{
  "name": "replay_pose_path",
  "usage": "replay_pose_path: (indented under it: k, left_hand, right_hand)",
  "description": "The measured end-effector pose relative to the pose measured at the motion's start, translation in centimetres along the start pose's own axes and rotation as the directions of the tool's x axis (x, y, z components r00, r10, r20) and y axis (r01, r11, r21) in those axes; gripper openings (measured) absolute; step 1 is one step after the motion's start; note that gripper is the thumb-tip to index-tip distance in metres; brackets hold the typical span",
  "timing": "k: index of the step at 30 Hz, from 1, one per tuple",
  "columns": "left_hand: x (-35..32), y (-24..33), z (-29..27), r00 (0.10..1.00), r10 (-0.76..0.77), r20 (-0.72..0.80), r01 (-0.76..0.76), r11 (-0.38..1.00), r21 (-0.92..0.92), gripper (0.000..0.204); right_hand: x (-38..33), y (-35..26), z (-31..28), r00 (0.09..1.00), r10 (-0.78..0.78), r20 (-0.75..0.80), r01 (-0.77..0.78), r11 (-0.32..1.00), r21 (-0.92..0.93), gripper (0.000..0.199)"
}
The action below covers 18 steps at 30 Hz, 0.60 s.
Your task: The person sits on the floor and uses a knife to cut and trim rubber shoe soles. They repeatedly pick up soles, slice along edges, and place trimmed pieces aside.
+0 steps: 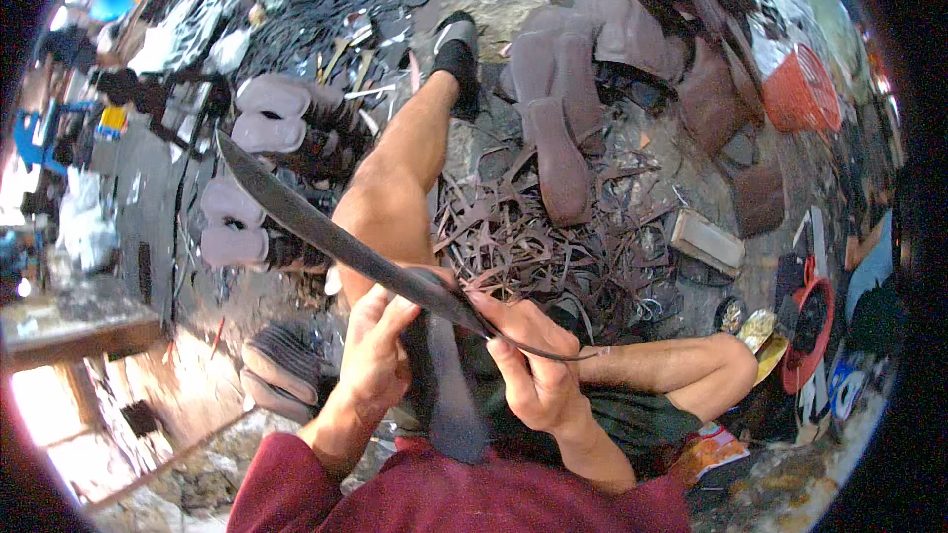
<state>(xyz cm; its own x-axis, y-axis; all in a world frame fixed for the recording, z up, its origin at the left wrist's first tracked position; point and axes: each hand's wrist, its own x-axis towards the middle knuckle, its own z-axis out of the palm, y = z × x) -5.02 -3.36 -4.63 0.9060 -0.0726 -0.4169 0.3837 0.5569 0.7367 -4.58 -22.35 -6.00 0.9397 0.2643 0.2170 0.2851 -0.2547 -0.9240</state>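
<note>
Left hand and right hand pinch dark curved strip | strip mid-view, long end toward ten o'clock | risk: overhang's weight could twist it loose; offcuts at one o'clock.

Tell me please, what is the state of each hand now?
Left hand: closed, holding the dark curved piece.
Right hand: closed, holding the same piece, nearer its right end.
</note>
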Motion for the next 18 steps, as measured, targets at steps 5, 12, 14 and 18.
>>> replay_pose_path:
  k: [5,12,14,18]
  left_hand:
    - [-1.0,0.6,-0.6,0.992,-0.124,0.003,0.124,0.990,-0.068,0.032]
    - [-1.2,0.6,-1.8,0.973,-0.230,-0.032,0.227,0.971,-0.077,0.026]
    - [-1.4,0.2,-2.0,0.979,-0.204,-0.022,0.204,0.979,-0.022,0.024]
    - [-0.9,0.9,-1.6,0.984,-0.179,0.018,0.173,0.969,0.179,0.021]
  right_hand:
    - [-7.3,1.8,-1.2,0.954,0.282,0.102,-0.289,0.955,0.070,0.037]
    - [-12.2,2.9,-3.0,0.976,0.216,0.019,-0.209,0.961,-0.178,0.035]
    - [-9.8,3.2,-3.8,0.982,0.165,0.090,-0.136,0.954,-0.266,0.039]
    - [-3.9,2.3,-6.8,0.942,0.132,0.308,-0.031,0.950,-0.310,0.044]
